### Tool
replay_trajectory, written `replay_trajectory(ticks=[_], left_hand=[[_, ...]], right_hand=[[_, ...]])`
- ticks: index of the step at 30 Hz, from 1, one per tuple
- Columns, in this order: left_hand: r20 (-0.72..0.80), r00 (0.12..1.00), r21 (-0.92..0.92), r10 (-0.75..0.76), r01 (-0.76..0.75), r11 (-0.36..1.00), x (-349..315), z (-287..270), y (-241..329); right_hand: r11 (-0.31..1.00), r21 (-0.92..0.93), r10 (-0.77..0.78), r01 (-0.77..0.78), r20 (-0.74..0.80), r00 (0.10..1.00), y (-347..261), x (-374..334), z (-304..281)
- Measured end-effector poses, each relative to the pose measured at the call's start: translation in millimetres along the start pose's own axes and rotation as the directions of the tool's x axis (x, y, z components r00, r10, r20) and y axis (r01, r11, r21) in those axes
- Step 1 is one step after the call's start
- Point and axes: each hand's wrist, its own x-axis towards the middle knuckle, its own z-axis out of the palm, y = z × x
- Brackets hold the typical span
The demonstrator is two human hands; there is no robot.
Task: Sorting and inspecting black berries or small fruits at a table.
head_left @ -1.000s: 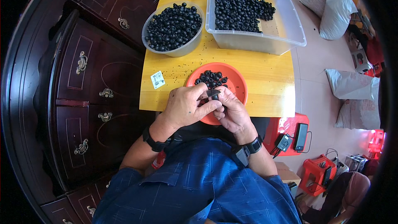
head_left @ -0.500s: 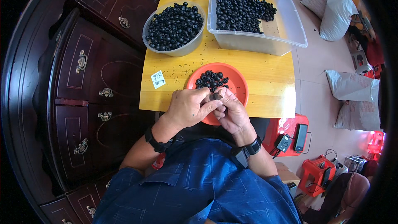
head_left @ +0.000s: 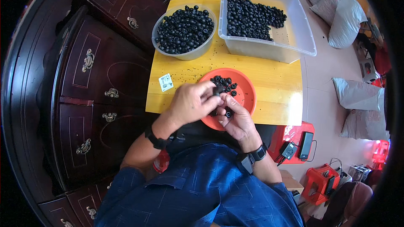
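My two hands are close together over the near side of a shallow orange bowl (head_left: 247, 85). My left hand (head_left: 189, 103) pinches a small dark piece (head_left: 217, 90) between thumb and fingers; its exact kind is hard to make out. Curled fingers of my right hand (head_left: 239, 122) hold a black, round, hollow part (head_left: 228, 112) against the palm, with the thumb tip near my left fingers. Several similar black parts (head_left: 227, 85) with round openings lie in the bowl, partly hidden behind my left hand.
Behind the bowl on the yellow table (head_left: 273, 88) stand a round tub (head_left: 212, 44) and a large clear bin (head_left: 269, 46), both with many black parts. A white label (head_left: 166, 82) and dark crumbs lie nearby. Dark wooden drawers (head_left: 84, 96) flank the left; a red stool (head_left: 288, 159) stands right.
My hands, which met around one small dark piece, have come slightly apart. The left fingers have lifted with a dark piece, and a black round part now shows in my right hand.
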Motion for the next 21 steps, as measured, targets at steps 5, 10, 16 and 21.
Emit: replay_trajectory(ticks=[5,10,16,21], left_hand=[[-0.496,0.863,0.207,0.096,0.01,0.978,40,-43,-22],[-0.281,0.959,0.244,0.022,0.049,0.969,25,-40,-5],[0.078,0.997,0.19,-0.006,-0.009,0.982,-15,26,-4],[0.102,0.995,0.262,0.007,-0.034,0.965,-20,35,-2]], right_hand=[[0.997,0.07,0.02,-0.016,-0.059,0.998,-3,-2,0],[0.998,0.065,0.009,-0.005,-0.061,0.998,-5,1,10],[0.998,0.056,-0.006,0.005,0.02,1.0,5,8,-4],[0.998,-0.068,0.012,-0.018,-0.099,0.995,8,5,15]])
